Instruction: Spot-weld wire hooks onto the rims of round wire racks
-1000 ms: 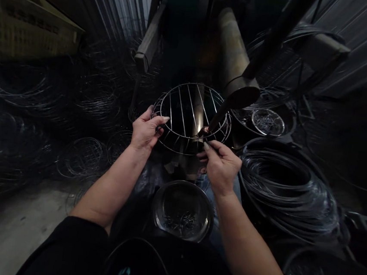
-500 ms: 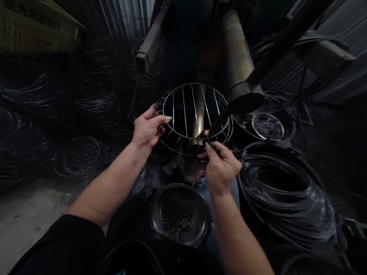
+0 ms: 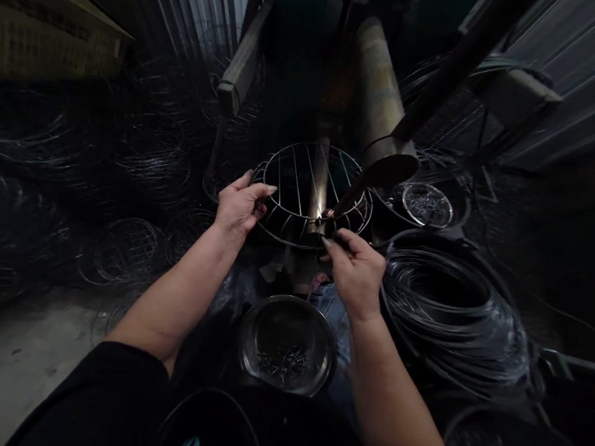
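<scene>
Centrally in the frame, a round wire cage (image 3: 314, 193) sits tilted toward the camera, its ribs running from the top ring to a wider bottom ring. The left hand (image 3: 239, 207) is closed on the cage's left rim, fingers curled over the wire. The right hand (image 3: 356, 271) is pinched shut at the near rim; whether it nips the wire itself or a small piece cannot be told. A dark tapered tip (image 3: 356, 186) slants down from the upper right and meets the rim just above those fingers, crowding that side. One upright bar (image 3: 319, 183) shows through the ribs behind. Open room lies mainly at the left, past the left hand's wrist. Two metal bowls are in sight: one (image 3: 245, 330) at lower centre between the forearms, holding small pieces, and one (image 3: 428, 204) right of the cage. One large wire coil (image 3: 458, 301) fills the right, close by the right wrist. Loose wire rings (image 3: 126, 249), too many to count, pile up at the left.
</scene>
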`<state>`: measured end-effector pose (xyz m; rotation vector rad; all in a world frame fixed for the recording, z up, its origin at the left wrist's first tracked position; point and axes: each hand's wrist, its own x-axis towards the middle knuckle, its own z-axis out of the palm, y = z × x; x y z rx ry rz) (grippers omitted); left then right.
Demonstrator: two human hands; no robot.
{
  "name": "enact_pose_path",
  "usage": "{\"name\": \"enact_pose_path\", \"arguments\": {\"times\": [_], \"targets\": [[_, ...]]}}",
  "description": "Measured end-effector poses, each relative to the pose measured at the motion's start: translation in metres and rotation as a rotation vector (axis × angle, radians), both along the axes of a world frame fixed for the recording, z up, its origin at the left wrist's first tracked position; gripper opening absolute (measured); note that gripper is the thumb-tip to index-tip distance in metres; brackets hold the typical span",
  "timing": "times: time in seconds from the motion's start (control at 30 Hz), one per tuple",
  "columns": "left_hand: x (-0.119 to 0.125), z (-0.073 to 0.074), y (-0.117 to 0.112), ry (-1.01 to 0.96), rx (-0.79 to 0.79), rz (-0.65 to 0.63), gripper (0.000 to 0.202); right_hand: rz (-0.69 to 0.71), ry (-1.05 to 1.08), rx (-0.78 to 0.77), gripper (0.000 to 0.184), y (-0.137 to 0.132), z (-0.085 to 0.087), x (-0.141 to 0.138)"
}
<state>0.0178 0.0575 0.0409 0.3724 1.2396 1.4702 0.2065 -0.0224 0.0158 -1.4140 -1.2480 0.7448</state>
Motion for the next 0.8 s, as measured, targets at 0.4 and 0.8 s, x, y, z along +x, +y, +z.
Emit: {"name": "enact_pose_path", "arguments": {"times": [0.4,0.8], "targets": [[0.001,-0.003,0.010,-0.016,-0.016,0.023,0.074,-0.014,-0.068,0.080,0.018,0.004,-0.010,0.006],[-0.002,-0.003,-0.009,0.010,0.031,-0.048,0.083,0.059,-0.111,0.070,0.026,-0.025,-0.003,0.006]]}}
